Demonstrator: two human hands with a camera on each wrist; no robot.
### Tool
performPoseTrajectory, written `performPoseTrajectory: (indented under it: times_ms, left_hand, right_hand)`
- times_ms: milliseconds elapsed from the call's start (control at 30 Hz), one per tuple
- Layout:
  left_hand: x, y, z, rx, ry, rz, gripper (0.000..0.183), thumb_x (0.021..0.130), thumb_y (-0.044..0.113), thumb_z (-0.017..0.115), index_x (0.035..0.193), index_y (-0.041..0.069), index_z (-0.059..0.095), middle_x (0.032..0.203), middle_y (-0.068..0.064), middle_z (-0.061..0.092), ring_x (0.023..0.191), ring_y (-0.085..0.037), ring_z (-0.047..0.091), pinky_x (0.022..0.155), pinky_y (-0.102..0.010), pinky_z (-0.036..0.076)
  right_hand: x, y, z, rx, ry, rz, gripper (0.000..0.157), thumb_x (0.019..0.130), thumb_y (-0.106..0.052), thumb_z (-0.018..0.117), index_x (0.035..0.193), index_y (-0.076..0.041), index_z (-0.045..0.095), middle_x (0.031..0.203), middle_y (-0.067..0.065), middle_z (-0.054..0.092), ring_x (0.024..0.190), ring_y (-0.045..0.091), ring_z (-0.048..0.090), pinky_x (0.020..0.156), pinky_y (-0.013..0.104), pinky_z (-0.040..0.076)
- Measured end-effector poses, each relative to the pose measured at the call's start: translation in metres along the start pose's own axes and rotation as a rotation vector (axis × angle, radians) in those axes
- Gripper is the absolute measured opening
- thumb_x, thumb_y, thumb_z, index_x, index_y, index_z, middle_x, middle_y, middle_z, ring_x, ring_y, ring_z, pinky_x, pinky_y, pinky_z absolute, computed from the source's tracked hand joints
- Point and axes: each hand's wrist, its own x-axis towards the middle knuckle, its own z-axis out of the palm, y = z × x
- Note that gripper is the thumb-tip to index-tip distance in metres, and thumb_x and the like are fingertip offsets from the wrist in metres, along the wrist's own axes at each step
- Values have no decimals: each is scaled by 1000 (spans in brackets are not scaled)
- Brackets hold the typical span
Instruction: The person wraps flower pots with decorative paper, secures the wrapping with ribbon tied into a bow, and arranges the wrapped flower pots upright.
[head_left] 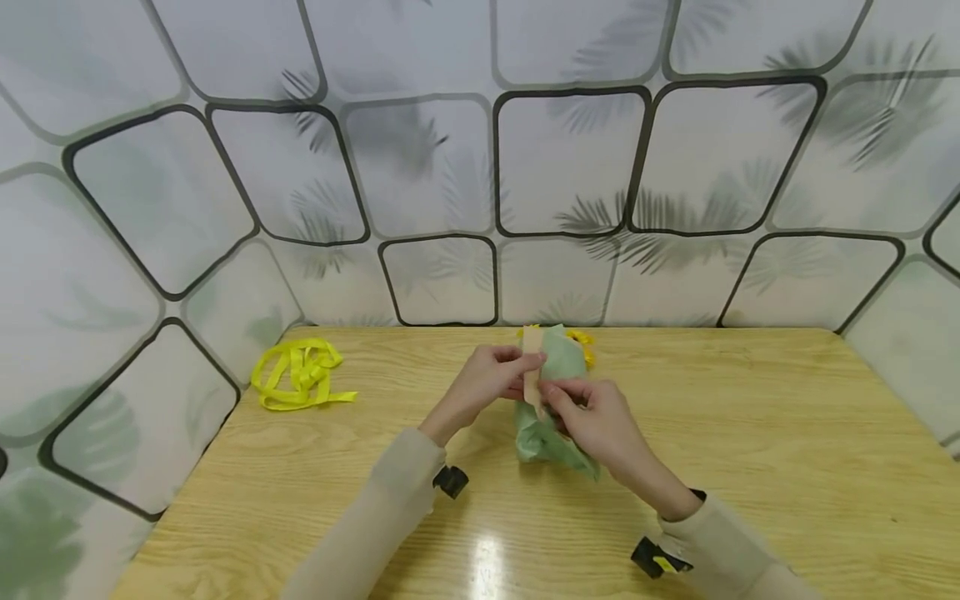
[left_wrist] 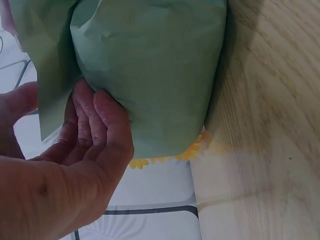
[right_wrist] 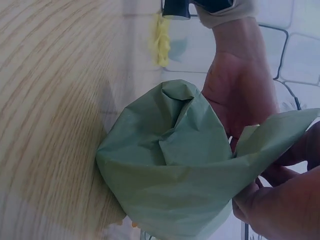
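Observation:
Green wrapping paper (head_left: 564,357) is wrapped around yellow flowers (head_left: 585,348), whose petals peep out at the far end. The bundle lies on the table, its near end crumpled and folded. A pale peach-coloured strip (head_left: 532,375) runs along the paper's raised flap. My left hand (head_left: 486,379) pinches this flap from the left, thumb on one side and fingers behind it, as the left wrist view shows. My right hand (head_left: 600,421) pinches the same flap lower down, nearer me. In the right wrist view the folded paper end (right_wrist: 185,130) faces the camera. The stems are hidden.
A loose heap of yellow ribbon (head_left: 300,375) lies at the far left of the wooden table (head_left: 750,433), one end trailing right. Patterned curtain-like walls (head_left: 442,183) stand behind and beside the table.

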Motion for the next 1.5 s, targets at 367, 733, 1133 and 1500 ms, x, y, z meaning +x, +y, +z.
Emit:
performPoseTrajectory:
  times_ms: [367, 733, 1133, 1500]
  left_hand:
    - [6, -8, -2, 61, -16, 47, 20, 97, 23, 71, 97, 3, 74, 80, 2, 70, 68, -10, 64, 72, -28, 60]
    - [8, -5, 1, 7, -89, 48, 28, 101, 19, 66, 115, -4, 72, 101, -16, 77, 76, -10, 71, 80, -32, 63]
    - [10, -15, 7, -157, 33, -69, 29, 98, 18, 69, 117, -5, 68, 94, -3, 70, 79, -8, 69, 76, -25, 61]
    - [5, -23, 9, -3, 221, -38, 45, 92, 22, 78, 123, 1, 52, 107, -9, 51, 88, -17, 54, 76, -29, 55]
  right_hand:
    - [-5, 9, -11, 33, -34, -125, 23, 100, -4, 64, 120, 4, 72, 112, 19, 75, 96, 15, 72, 78, 20, 59]
    - [0, 34, -44, -434, -209, -493, 61, 88, -13, 81, 143, -2, 58, 148, 20, 54, 130, 41, 58, 94, 52, 58]
    - [-5, 47, -23, -752, -8, -660, 66, 81, -28, 88, 137, -3, 64, 139, 17, 58, 123, 38, 59, 91, 47, 59]
    - [-5, 46, -13, -794, 14, -666, 66, 82, -35, 87, 136, -7, 63, 138, 17, 57, 118, 38, 59, 86, 46, 60]
